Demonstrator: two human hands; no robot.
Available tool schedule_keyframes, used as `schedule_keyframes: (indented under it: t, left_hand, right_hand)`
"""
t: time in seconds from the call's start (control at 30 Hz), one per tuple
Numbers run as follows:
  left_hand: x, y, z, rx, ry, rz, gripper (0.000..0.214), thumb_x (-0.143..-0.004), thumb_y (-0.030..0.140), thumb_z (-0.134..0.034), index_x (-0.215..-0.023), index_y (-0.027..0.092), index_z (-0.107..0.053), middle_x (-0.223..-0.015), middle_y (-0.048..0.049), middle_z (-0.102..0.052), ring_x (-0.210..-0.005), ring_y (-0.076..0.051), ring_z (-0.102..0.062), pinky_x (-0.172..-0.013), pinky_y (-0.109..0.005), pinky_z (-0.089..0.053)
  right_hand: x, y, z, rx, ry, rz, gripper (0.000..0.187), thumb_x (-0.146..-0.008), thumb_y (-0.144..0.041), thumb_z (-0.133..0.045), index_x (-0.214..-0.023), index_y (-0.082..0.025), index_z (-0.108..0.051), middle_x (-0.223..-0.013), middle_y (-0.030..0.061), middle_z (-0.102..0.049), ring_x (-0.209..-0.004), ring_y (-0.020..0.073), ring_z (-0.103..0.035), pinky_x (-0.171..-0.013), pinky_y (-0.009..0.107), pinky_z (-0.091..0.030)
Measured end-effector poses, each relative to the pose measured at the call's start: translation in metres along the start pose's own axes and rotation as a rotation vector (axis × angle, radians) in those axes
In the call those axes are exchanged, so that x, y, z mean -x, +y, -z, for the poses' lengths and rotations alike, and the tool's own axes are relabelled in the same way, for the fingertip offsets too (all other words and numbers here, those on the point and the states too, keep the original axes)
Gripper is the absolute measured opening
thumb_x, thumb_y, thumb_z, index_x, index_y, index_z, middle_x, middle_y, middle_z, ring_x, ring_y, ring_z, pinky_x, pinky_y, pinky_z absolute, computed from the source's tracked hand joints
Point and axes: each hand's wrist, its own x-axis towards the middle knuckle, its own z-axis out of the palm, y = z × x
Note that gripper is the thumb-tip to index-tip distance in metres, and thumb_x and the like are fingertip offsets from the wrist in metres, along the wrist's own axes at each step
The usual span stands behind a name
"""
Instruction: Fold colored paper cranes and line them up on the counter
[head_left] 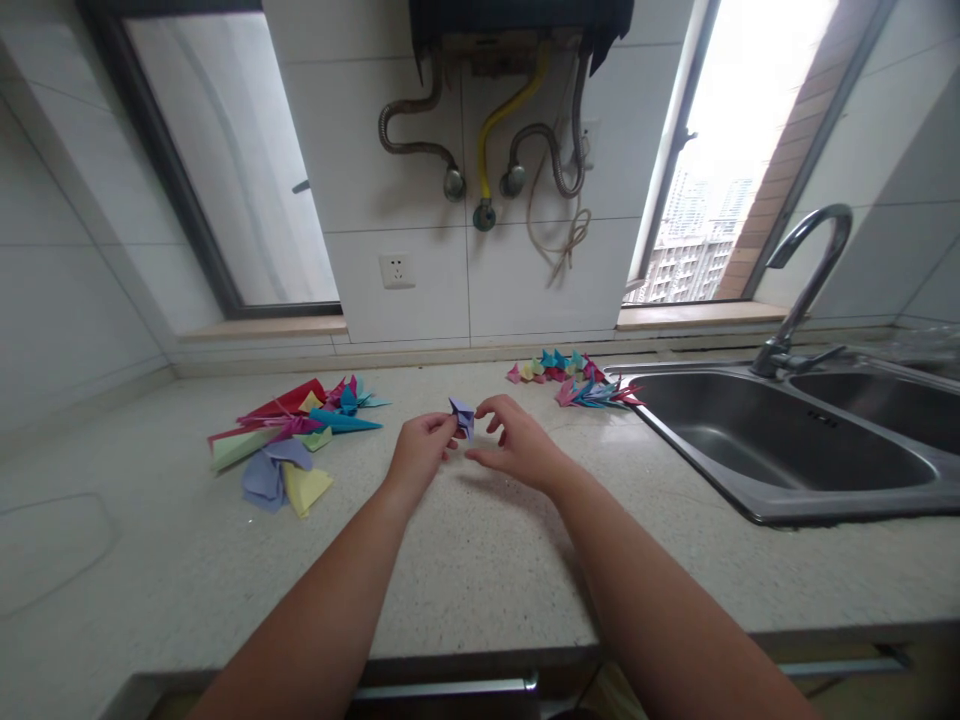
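Note:
Over the middle of the counter, my left hand [426,442] pinches a small folded purple paper piece [463,418] between thumb and fingers. The piece has several pointed corners, and its exact shape is too small to make out. Just to its right is my right hand [517,442], thumb and fingers curved apart with a gap between them and the paper. To the left lies a pile of coloured folded papers [289,440] in red, green, blue, purple and yellow. Small finished-looking origami pieces [555,366] stand in a group at the back right, beside a bundle of pointed folded papers [596,392].
A steel double sink [705,420] with a curved faucet [817,250] is set into the counter [480,560] at right. Hoses and a yellow pipe [495,110] hang on the tiled wall below a dark appliance [517,20]. A wall socket [397,270] sits lower left of them.

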Motion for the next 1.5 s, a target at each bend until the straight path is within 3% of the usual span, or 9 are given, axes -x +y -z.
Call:
schedule_keyframes:
  t: [0.17,0.4,0.53,0.7,0.9,1.07,1.17,1.33,1.5]
  left_hand:
    - [0.002,0.002,-0.001,-0.025,-0.107,0.049,0.024,-0.075,0.038,-0.065,-0.071,0.015,-0.07,-0.067,-0.0057,-0.067,-0.058,-0.015,-0.059,-0.05,-0.023,-0.039]
    - [0.004,-0.001,-0.002,-0.101,-0.255,0.043,0.027,-0.079,0.04,-0.06,-0.071,0.016,-0.069,-0.065,-0.0031,-0.064,-0.058,-0.013,-0.057,-0.051,-0.022,-0.037]
    - [0.005,0.002,-0.002,-0.087,-0.233,0.104,0.03,-0.08,0.044,-0.06,-0.078,0.015,-0.07,-0.071,-0.0048,-0.067,-0.061,-0.014,-0.06,-0.051,-0.022,-0.038]
    - [0.003,0.002,-0.003,-0.019,-0.197,0.102,0.039,-0.078,0.052,-0.065,-0.085,0.014,-0.067,-0.075,-0.0065,-0.067,-0.058,-0.014,-0.06,-0.048,-0.023,-0.039]
    - [0.008,0.004,-0.007,0.018,-0.109,-0.106,0.036,-0.079,0.051,-0.068,-0.09,0.018,-0.057,-0.083,-0.0043,-0.065,-0.069,-0.015,-0.061,-0.048,-0.021,-0.044]
    - [0.015,0.008,-0.014,-0.092,-0.151,-0.201,0.03,-0.079,0.045,-0.069,-0.088,0.018,-0.062,-0.088,-0.0052,-0.066,-0.081,-0.018,-0.061,-0.057,-0.024,-0.05]
    - [0.015,0.005,-0.017,-0.124,-0.111,-0.22,0.027,-0.079,0.044,-0.069,-0.087,0.018,-0.064,-0.087,-0.0045,-0.067,-0.079,-0.017,-0.062,-0.06,-0.024,-0.05]
    - [0.012,0.003,-0.016,-0.152,-0.038,-0.188,0.028,-0.082,0.046,-0.064,-0.082,0.018,-0.063,-0.077,-0.002,-0.064,-0.069,-0.015,-0.059,-0.055,-0.022,-0.044]
    - [0.012,-0.001,-0.009,-0.426,0.026,-0.282,0.03,-0.088,0.043,-0.054,-0.072,0.018,-0.061,-0.067,0.0013,-0.06,-0.064,-0.013,-0.054,-0.06,-0.024,-0.039]
  right_hand:
    - [0.002,-0.001,0.004,-0.168,-0.105,-0.043,0.075,-0.069,-0.025,-0.077,-0.136,-0.029,-0.041,-0.12,0.0081,-0.061,-0.082,0.0157,-0.061,-0.066,0.028,-0.049]
    - [0.001,-0.002,0.006,-0.13,-0.126,0.007,0.056,-0.071,-0.023,-0.074,-0.124,-0.024,-0.058,-0.106,0.0045,-0.067,-0.077,0.0139,-0.059,-0.068,0.027,-0.048]
    - [0.0,0.003,0.005,-0.147,-0.089,-0.025,0.043,-0.074,-0.021,-0.071,-0.116,-0.022,-0.063,-0.096,0.0032,-0.068,-0.07,0.0125,-0.059,-0.066,0.027,-0.048]
    - [-0.003,0.008,0.006,-0.117,-0.001,-0.064,0.038,-0.077,-0.031,-0.073,-0.112,-0.021,-0.064,-0.086,0.0022,-0.068,-0.065,0.0122,-0.057,-0.064,0.027,-0.046]
    - [-0.005,0.015,0.005,-0.093,0.125,-0.119,0.045,-0.073,-0.041,-0.078,-0.111,-0.021,-0.064,-0.083,0.0009,-0.067,-0.063,0.0117,-0.055,-0.061,0.026,-0.043]
    - [-0.005,0.016,0.0,-0.018,0.16,-0.109,0.037,-0.073,-0.028,-0.076,-0.106,-0.021,-0.061,-0.077,-0.0028,-0.065,-0.06,0.0103,-0.054,-0.061,0.024,-0.041]
    - [-0.005,0.015,-0.003,0.015,0.154,-0.099,0.037,-0.073,-0.022,-0.074,-0.107,-0.021,-0.059,-0.078,-0.0033,-0.065,-0.061,0.01,-0.054,-0.062,0.024,-0.041]
    - [-0.005,0.012,-0.005,0.006,0.065,-0.077,0.042,-0.076,-0.033,-0.076,-0.111,-0.022,-0.056,-0.083,-0.0017,-0.066,-0.062,0.0101,-0.056,-0.061,0.024,-0.043]
    - [-0.003,0.01,0.001,-0.007,-0.016,-0.084,0.049,-0.077,-0.028,-0.075,-0.12,-0.023,-0.051,-0.089,-0.0001,-0.069,-0.067,0.0109,-0.06,-0.066,0.024,-0.045]
